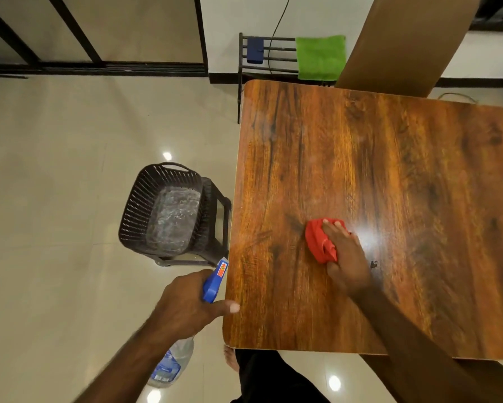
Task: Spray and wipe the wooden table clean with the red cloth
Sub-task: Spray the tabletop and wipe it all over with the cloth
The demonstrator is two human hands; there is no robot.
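The wooden table (390, 175) fills the right half of the view, with a glossy grain top. My right hand (346, 257) presses flat on the bunched red cloth (320, 242) near the table's front middle. To the left of the table's front corner, my left hand (186, 303) grips a clear spray bottle (171, 365) by its neck, off the table edge. Its blue trigger head (215, 282) points up and towards the table. A small dark speck (373, 264) lies on the wood just right of my right hand.
A dark perforated basket (163, 210) sits on a low stool beside the table's left edge. A black rack (269, 56) at the wall holds a green cloth (320, 58) and a blue item. A brown board (404, 42) leans behind the table. Pale tiled floor lies to the left.
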